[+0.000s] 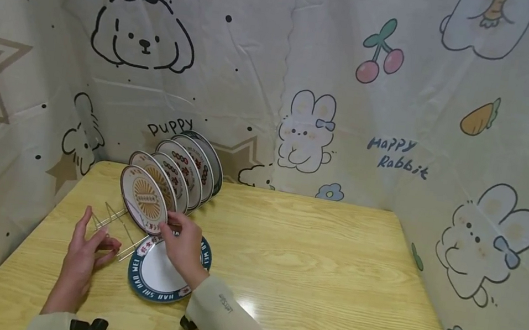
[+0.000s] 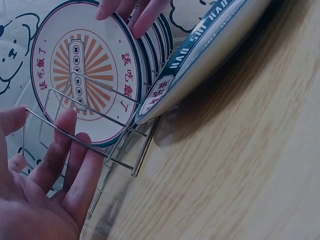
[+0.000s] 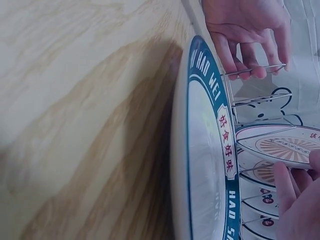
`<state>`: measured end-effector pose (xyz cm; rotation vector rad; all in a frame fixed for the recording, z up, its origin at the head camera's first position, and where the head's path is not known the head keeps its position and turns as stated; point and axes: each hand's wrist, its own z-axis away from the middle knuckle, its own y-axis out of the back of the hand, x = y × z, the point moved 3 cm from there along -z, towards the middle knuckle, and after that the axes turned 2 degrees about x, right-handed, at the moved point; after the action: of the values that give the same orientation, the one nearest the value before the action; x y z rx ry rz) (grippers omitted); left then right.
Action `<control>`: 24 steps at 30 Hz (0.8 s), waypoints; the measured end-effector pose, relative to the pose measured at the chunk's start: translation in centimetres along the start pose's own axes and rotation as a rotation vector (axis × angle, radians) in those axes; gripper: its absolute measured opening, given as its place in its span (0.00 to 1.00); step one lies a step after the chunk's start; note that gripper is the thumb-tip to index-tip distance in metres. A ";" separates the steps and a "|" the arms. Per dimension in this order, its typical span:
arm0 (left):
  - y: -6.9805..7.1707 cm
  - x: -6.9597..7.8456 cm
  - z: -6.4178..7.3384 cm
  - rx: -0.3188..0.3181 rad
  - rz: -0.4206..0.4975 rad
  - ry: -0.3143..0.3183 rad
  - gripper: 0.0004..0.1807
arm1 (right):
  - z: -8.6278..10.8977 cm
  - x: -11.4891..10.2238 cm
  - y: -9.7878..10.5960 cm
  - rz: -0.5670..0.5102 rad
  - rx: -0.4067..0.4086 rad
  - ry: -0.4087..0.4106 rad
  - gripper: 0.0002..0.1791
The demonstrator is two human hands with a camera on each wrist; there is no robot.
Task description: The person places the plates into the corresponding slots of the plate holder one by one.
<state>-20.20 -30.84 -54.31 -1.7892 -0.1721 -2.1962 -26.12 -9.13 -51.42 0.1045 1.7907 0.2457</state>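
A wire dish rack (image 2: 117, 161) stands at the table's left, with several round plates upright in a row in it. The frontmost is a white plate (image 1: 143, 199) with an orange sunburst and a dark rim. My right hand (image 1: 183, 246) pinches this plate's right edge between thumb and fingers. At the rack's near end, my left hand (image 1: 84, 258) holds the end wire, its fingers curled around it in the left wrist view. A blue-rimmed plate (image 1: 141, 277) with white lettering lies face up on the table in front of the rack, partly hidden under my right hand.
The wood-grain table (image 1: 310, 271) stretches to the right of the plates. Behind and beside it hang pale curtains (image 1: 260, 47) printed with cartoon animals; the rear plates stand near the back curtain.
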 end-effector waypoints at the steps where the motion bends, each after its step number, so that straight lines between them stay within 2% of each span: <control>1: 0.0 0.0 0.0 -0.004 0.005 -0.001 0.42 | 0.0 0.0 -0.1 0.006 0.007 -0.003 0.15; 9: -0.1 0.1 0.0 -0.010 0.025 0.005 0.42 | -0.1 -0.3 -0.3 0.025 0.039 -0.010 0.14; 24: -0.1 0.1 0.1 0.004 -0.004 0.010 0.42 | 0.1 -0.3 -1.0 0.032 0.086 -0.026 0.12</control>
<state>-20.11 -30.74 -54.18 -1.7772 -0.1776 -2.2057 -25.90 -10.17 -51.39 0.1964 1.7753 0.1893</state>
